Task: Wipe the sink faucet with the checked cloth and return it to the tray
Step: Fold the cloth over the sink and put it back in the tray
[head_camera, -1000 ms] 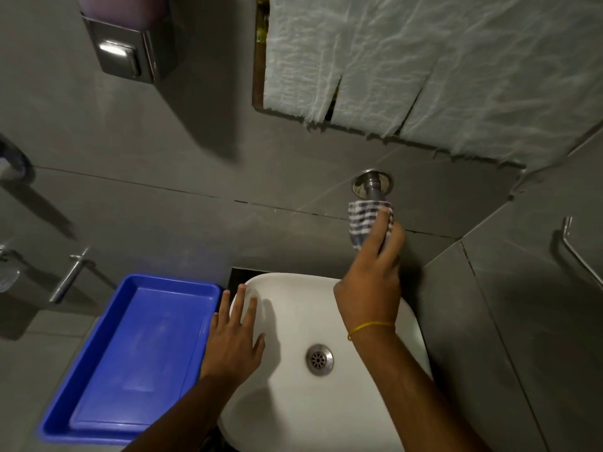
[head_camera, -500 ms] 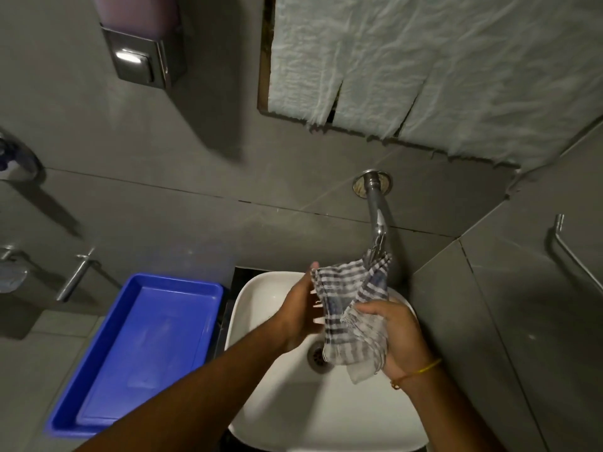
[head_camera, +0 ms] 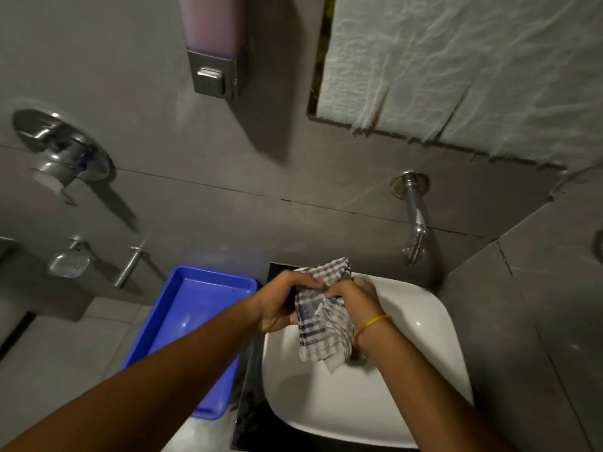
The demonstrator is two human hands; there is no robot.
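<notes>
Both hands hold the checked cloth [head_camera: 323, 316] bunched above the white sink [head_camera: 421, 363]. My left hand [head_camera: 282, 305] grips its left side and my right hand [head_camera: 357, 301], with a yellow band at the wrist, grips its right side. The cloth's lower end hangs down over the basin. The chrome faucet [head_camera: 413, 216] sticks out of the grey wall above and to the right of my hands, apart from the cloth. The blue tray [head_camera: 195, 308] lies left of the sink with nothing in it, partly hidden by my left forearm.
A soap dispenser [head_camera: 213, 50] hangs on the wall above. Chrome fittings [head_camera: 62, 154] and a soap dish [head_camera: 68, 262] are mounted at the left. A white crinkled sheet [head_camera: 473, 66] covers the upper right wall. A grey side wall closes in on the right.
The cloth came off the faucet and down over the basin. My left hand left the sink rim and took hold of the cloth with the right. The view shifted left.
</notes>
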